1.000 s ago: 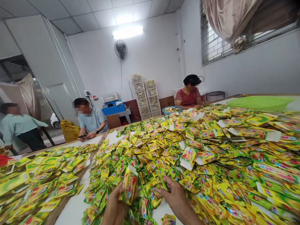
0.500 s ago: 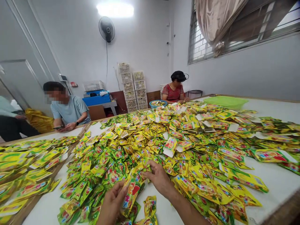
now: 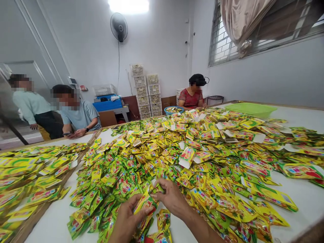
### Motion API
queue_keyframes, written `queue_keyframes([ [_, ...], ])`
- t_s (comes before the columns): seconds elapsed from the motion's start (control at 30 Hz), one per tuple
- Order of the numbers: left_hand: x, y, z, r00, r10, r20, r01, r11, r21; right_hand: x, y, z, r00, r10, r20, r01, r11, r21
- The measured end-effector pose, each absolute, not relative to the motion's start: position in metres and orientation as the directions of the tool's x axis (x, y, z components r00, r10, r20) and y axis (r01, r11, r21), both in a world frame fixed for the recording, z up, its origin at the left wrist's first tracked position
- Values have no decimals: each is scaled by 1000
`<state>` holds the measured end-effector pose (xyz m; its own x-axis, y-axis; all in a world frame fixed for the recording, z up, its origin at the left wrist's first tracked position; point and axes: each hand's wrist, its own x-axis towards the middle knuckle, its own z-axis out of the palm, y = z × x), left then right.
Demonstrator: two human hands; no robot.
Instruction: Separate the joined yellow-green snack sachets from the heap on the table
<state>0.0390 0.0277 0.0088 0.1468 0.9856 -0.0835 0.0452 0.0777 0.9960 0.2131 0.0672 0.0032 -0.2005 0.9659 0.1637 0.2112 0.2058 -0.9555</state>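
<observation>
Sachet (image 3: 144, 203), yellow-green foil, sits clamped between left hand (image 3: 129, 216) and right hand (image 3: 171, 198); both grips close on it just above the worktop (image 3: 301, 199), over a loose heap of sachets (image 3: 152, 152) spread within easy reach; green basin (image 3: 250, 109) sits beyond.

The bottom edge is cutting off the left hand (image 3: 125, 219) and right hand (image 3: 172, 199) at 6 o'clock, and both are hiding part of the foil sachet (image 3: 144, 203), whose print is blurring past reading.
</observation>
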Motion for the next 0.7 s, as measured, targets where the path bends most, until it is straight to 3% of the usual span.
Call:
queue_keyframes([
  [0.13,40,30,-1,124,983,-138,-78,148,986,208,62,9,-112,978,174,266,198,-943],
  [0.23,40,31,-1,94,981,-170,-118,180,977,208,58,17,-160,969,187,341,232,-911],
  [0.33,41,31,4,37,981,-192,-138,195,971,210,54,24,-215,944,250,301,307,-903],
  [0.5,45,29,11,44,983,-176,-197,181,963,209,56,17,-83,969,234,397,248,-884],
  [0.7,44,35,-2,44,989,-141,-241,148,959,202,64,-6,-168,971,169,215,203,-955],
])
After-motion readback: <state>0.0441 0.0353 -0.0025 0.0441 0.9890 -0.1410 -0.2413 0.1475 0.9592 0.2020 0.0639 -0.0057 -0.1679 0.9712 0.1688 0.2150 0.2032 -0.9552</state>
